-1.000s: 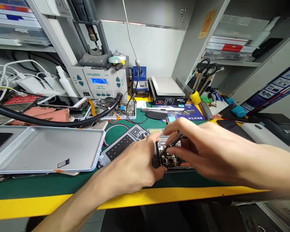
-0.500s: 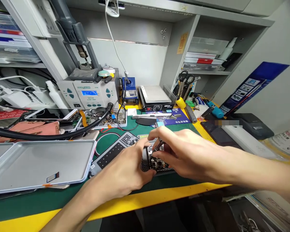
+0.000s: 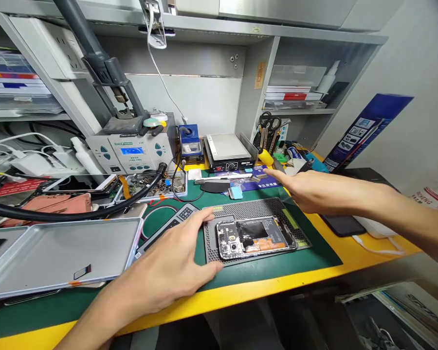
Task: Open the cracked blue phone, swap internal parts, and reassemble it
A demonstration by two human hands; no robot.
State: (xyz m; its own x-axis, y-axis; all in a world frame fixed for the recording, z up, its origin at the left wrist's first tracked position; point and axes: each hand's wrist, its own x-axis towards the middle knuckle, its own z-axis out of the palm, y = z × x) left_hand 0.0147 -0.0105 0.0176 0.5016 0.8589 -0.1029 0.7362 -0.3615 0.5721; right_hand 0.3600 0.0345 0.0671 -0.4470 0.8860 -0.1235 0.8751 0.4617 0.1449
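My left hand [image 3: 175, 255] is open, its thumb and forefinger spread around the left end of a grey perforated mat [image 3: 248, 208]. On that mat lies an opened phone [image 3: 257, 238] without its back cover. Its camera module is at the left, a black battery and an orange ribbon at the middle and right. My right hand [image 3: 308, 189] is away from the phone, over the back right of the bench, with one finger stretched out. Near that fingertip lie a blue sheet [image 3: 257, 182] and a grey tool [image 3: 280, 167] partly behind the hand. The right hand's other fingers are hidden.
A grey tray [image 3: 80, 248] with a small part in it lies at left. A black hose [image 3: 76, 210] crosses above it from the hot-air station [image 3: 131, 150]. A heating plate [image 3: 229, 150] stands at the back, and a dark phone [image 3: 343, 226] lies at right.
My right hand has drawn away from the phone, back and to the right; the dark tool it held no longer shows. My left hand has let go of the phone and opened. The camera view has shifted.
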